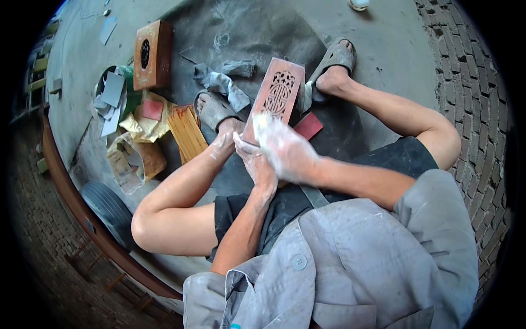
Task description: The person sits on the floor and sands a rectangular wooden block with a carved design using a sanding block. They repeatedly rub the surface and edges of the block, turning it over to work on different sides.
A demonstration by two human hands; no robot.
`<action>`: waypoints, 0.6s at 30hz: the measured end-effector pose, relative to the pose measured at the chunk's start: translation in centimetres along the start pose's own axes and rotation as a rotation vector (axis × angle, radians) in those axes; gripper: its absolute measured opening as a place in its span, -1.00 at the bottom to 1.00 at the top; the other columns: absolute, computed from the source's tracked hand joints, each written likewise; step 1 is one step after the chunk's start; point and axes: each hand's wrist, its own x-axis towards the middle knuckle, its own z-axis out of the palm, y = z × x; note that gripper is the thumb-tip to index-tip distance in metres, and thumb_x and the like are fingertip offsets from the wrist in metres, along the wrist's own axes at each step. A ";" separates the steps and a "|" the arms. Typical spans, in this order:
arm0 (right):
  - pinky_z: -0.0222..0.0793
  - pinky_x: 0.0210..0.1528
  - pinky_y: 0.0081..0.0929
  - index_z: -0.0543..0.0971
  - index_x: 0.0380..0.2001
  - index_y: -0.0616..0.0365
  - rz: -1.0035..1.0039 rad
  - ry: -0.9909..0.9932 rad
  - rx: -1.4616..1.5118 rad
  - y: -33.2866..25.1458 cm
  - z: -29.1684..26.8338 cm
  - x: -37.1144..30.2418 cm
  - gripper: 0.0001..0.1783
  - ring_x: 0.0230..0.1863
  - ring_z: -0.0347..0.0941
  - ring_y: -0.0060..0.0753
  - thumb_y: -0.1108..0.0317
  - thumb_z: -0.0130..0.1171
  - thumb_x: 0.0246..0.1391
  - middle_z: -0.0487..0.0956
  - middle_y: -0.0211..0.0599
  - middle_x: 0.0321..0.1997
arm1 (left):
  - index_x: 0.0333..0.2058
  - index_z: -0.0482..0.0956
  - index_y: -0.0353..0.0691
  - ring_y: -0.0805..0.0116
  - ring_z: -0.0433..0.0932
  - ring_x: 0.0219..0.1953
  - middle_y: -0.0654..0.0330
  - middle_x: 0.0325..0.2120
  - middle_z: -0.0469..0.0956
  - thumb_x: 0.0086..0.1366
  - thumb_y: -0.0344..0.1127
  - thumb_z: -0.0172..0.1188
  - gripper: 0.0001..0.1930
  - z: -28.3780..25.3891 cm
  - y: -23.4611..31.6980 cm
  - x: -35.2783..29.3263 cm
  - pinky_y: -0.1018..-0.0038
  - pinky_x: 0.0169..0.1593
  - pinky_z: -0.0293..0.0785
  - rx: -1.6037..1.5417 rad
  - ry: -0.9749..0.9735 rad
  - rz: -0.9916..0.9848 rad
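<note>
A reddish wooden box (278, 90) with a carved openwork panel is held tilted between my bent legs. My left hand (256, 164), dusted white, grips its near end from the left and below. Across the near part of the panel lies my right hand (287, 151), also white with dust and smeared by motion. Its fingers are closed over a small pale yellowish-white piece (263, 122), pressed against the wood; what it is I cannot make out. A red flat piece (308, 126) lies just right of the box.
Grey rags (222, 86) lie beyond my left foot. To the left are yellowish wood pieces (189, 131), a torn paper bag (134, 162), a green bucket (130, 93) with grey sheets (113, 88), and an orange-brown box (153, 55) with an oval opening. A tire (107, 205) sits farther left.
</note>
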 end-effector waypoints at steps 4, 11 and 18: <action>0.19 0.56 -0.03 0.45 0.24 0.56 0.026 0.007 0.062 4.6 0.0 0.7 -0.37 0.44 0.38 0.24 0.45 0.12 0.09 0.46 0.37 0.35 | 0.43 -0.40 -0.63 -0.36 -0.01 0.48 -0.46 0.39 -0.06 0.04 -0.14 0.58 0.38 -1.3 2.0 0.6 0.00 0.54 -0.01 -0.146 0.023 -0.033; 0.25 0.52 -0.07 0.48 0.24 0.52 -0.038 0.046 -0.031 0.2 0.6 -0.6 -0.36 0.39 0.44 0.18 0.33 0.10 0.12 0.51 0.30 0.31 | 0.45 -0.45 -0.59 -0.32 -0.08 0.52 -0.42 0.45 -0.11 0.21 -0.18 0.44 0.26 -0.8 -0.6 -0.1 -0.07 0.58 -0.18 0.135 -0.170 0.074; 0.24 0.54 -0.07 0.49 0.23 0.50 0.165 -0.012 -0.078 5.8 1.2 2.9 -0.36 0.42 0.41 0.19 0.33 0.15 0.12 0.49 0.34 0.34 | 0.49 -0.25 -0.42 -0.19 -0.14 0.56 -0.21 0.49 -0.02 0.27 -0.06 0.38 0.12 -0.9 -0.6 0.1 -0.07 0.58 -0.30 -0.137 -0.178 0.030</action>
